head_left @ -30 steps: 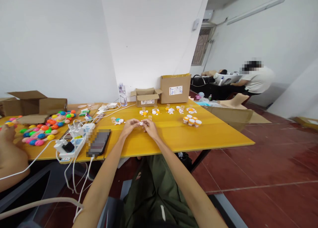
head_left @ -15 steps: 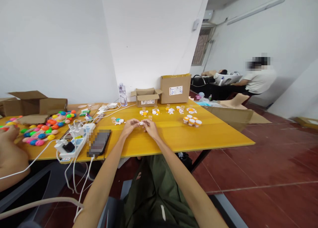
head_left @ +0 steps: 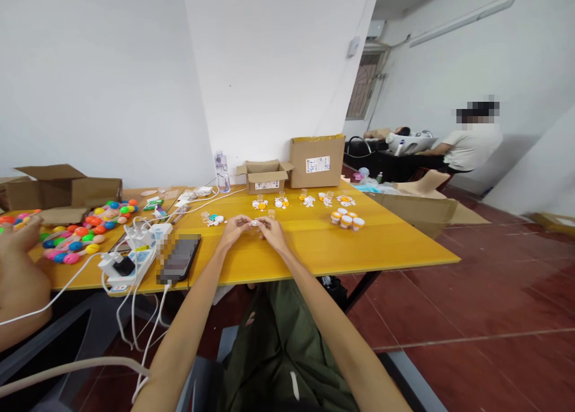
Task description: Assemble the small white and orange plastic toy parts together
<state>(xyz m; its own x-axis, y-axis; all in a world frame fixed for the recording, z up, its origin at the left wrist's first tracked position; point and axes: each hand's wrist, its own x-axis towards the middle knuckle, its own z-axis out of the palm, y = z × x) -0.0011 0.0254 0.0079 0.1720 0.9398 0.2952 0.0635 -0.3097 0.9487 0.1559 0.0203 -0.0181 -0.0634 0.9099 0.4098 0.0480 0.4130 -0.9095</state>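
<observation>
- Both hands met out in front over the yellow counter point(head_left: 314, 250), pinching one tiny white round piece point(head_left: 255, 223) between them.
- Left hand point(head_left: 234, 230) had its fingertips closed on the piece's near-left side; the right hand point(head_left: 272, 231) was closed on the other side. Looked like a two-handed grip so something that small wouldn't slip or twist, held just above the counter. Too small to tell what the piece actually was.
- Just beyond the hands sat clusters of little white-and-orange parts point(head_left: 282, 202), and off to the right a bunch of small orange-capped jars point(head_left: 347, 219), all within easy reach, probably laid out as stock.
- Further back stood two cardboard boxes point(head_left: 317, 160) and a water bottle point(head_left: 220, 170) against the wall.
- Left of the left hand lay a phone point(head_left: 179, 257) and a power strip point(head_left: 135, 253) with white cables, then a pile of bright plastic balls point(head_left: 81, 232).
- Another person's hand point(head_left: 20, 238) rested at that far left edge.
</observation>
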